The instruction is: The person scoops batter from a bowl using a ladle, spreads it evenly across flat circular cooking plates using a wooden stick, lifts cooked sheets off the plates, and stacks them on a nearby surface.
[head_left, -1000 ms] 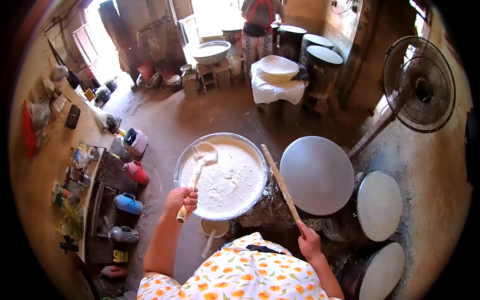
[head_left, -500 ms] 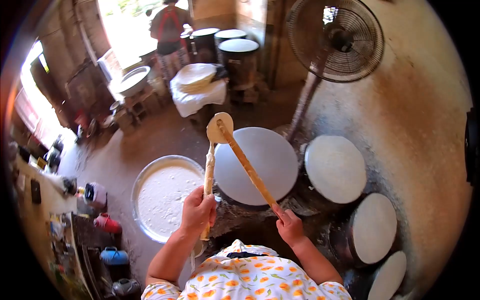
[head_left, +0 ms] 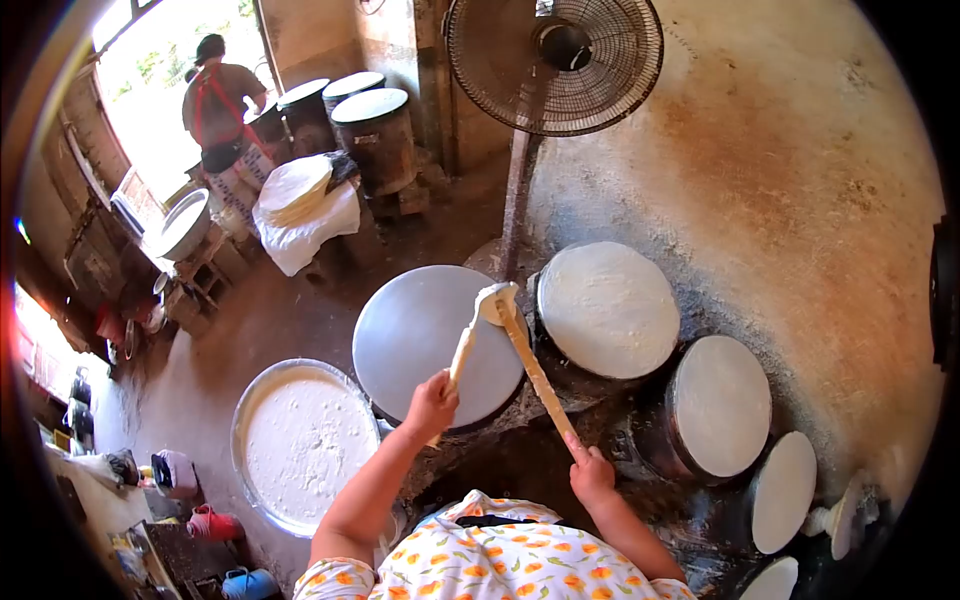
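Note:
My left hand [head_left: 432, 405] is closed round the handle of a ladle [head_left: 462, 355]. The ladle's head is over the right part of a round grey griddle [head_left: 420, 340]. My right hand [head_left: 592, 472] grips a long flat wooden stick [head_left: 540, 385], its far end against the ladle's head. A wide metal basin [head_left: 243, 420] of lumpy white batter [head_left: 305, 445] stands to the left of the griddle. Right of the ladle is a round griddle covered in a white layer [head_left: 610, 310].
More white-topped drums [head_left: 722, 405] curve down the right side. A standing fan [head_left: 555, 65] rises behind the griddles. At the back left a person [head_left: 215, 110] stands near a cloth-covered stand with stacked white rounds [head_left: 295, 190]. Flasks [head_left: 215, 525] stand lower left.
The view has turned right. My left hand has carried the ladle from the batter basin across the grey griddle, and the stick in my right hand has come against the ladle's head.

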A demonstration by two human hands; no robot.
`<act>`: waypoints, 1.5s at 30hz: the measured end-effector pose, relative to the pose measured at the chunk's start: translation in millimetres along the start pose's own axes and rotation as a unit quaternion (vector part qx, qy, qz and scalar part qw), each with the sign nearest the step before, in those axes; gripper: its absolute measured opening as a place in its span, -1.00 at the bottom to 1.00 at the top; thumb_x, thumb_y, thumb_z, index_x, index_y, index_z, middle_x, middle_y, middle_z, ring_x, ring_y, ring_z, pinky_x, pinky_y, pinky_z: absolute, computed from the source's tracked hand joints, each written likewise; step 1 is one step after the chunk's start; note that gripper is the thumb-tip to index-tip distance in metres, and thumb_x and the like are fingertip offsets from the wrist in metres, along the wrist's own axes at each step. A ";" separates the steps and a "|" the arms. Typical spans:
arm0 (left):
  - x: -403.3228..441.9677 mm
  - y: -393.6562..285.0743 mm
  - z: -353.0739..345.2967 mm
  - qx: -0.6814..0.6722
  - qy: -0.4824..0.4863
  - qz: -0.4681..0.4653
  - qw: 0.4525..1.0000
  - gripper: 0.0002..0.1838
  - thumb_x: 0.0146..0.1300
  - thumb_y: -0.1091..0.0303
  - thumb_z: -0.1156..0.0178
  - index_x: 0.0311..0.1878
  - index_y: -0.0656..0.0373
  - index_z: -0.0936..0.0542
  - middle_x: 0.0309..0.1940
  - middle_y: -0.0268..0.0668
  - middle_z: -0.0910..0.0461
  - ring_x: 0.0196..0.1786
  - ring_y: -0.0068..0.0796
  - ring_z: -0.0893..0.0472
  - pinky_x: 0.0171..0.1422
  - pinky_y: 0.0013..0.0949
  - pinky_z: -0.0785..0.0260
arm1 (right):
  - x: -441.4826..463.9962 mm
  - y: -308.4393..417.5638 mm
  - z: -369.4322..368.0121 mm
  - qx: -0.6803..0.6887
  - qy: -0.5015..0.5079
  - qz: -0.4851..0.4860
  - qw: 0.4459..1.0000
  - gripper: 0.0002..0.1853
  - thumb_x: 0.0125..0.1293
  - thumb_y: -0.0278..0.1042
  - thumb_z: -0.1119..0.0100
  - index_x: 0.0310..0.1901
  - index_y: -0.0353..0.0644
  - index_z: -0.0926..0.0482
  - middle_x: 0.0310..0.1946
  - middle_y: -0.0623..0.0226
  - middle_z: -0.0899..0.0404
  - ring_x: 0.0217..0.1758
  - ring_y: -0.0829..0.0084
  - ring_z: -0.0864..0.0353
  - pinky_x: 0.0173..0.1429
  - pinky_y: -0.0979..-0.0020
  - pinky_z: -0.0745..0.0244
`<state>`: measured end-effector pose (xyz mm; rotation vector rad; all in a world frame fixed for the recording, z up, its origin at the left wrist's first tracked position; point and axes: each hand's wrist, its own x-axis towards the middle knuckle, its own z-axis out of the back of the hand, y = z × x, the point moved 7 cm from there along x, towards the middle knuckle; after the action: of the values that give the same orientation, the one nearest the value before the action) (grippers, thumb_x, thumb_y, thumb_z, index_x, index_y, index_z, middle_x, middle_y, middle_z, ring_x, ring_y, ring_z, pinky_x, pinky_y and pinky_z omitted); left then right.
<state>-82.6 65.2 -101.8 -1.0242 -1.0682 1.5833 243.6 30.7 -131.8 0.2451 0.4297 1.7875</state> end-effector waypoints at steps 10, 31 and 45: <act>12.7 -70.5 75.9 0.520 0.022 -0.099 0.848 -0.50 0.32 0.33 0.04 0.33 0.13 -0.28 -0.22 -0.06 -0.51 -0.32 -0.01 -0.59 -0.28 -0.04 -0.46 | -22.8 31.2 -5.1 0.099 -0.054 -0.004 0.994 -0.30 0.06 -0.55 -0.10 0.26 0.32 -0.39 -0.42 0.13 -0.49 -0.34 0.03 -0.54 -0.25 0.07 -0.50; 5.6 -107.8 157.6 -0.465 0.073 -0.015 0.882 -0.65 0.36 0.29 -0.07 0.08 0.34 -0.45 -0.51 -0.33 -0.44 -0.70 -0.66 -0.36 -0.66 -0.60 -0.24 | 13.3 67.7 -18.3 0.034 -0.056 -0.012 0.998 -0.33 0.06 -0.62 -0.03 0.27 0.14 -0.38 -0.30 0.01 -0.58 -0.25 -0.04 -0.57 -0.16 0.08 -0.50; -60.6 -19.1 149.1 -0.287 0.025 0.079 0.954 -0.80 0.43 0.33 0.08 -0.19 0.24 -0.48 -0.61 -0.40 -0.42 -0.71 -0.62 -0.37 -0.63 -0.52 -0.21 | 51.2 94.8 -34.9 -0.141 -0.044 -0.006 0.989 -0.33 0.20 -0.52 0.01 0.35 0.27 -0.23 -0.48 0.01 -0.47 -0.37 -0.07 -0.53 -0.25 -0.04 -0.45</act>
<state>-206.2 -15.6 -35.2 -1.5596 -1.4851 1.3828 133.0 54.6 -127.4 0.1221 0.1119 1.7929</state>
